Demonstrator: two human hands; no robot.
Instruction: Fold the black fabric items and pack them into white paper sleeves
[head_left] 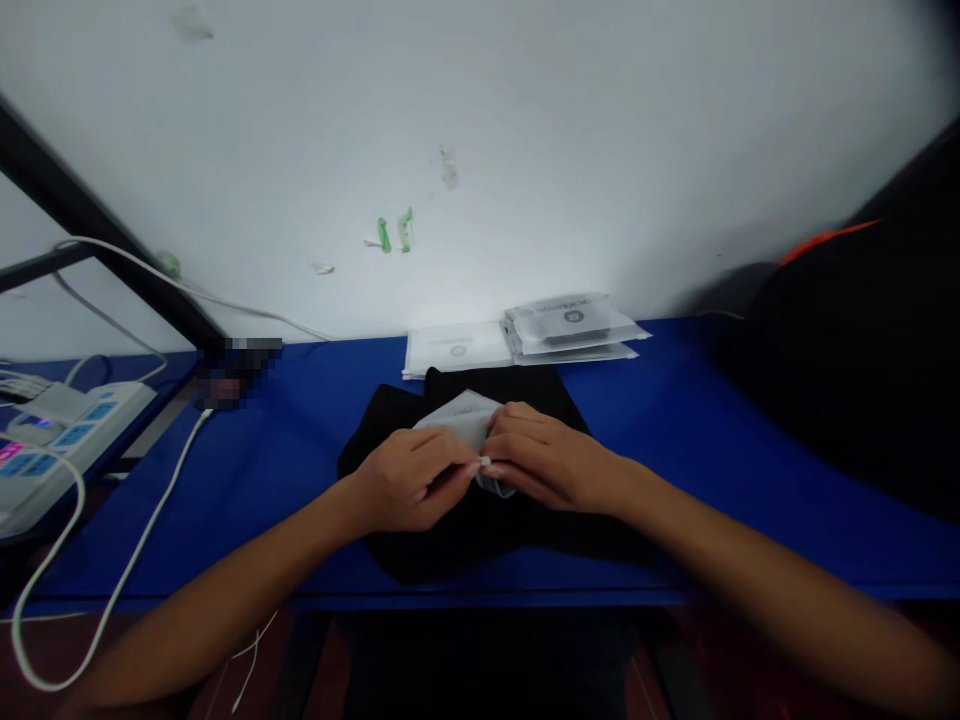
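Note:
My left hand (420,480) is closed, with thumb and fingers pinched together at the edge of a whitish translucent plastic bag (461,408). From the other side, my right hand (551,460) also grips the bag, its fingertips almost meeting the left ones. A small white piece (485,461) shows between the fingertips; it looks like a zip slider, though I cannot be sure. The bag is crumpled, and my fingers hide much of it. Beneath both hands a black cloth (420,555) lies spread on the blue table (300,450).
Flat white printed packages (461,345) lie at the table's back, some stacked (574,320) at the right. A white power strip (67,450) stands at the left. Its white cable (161,510) loops over the front edge. A large black object (862,380) fills the right side.

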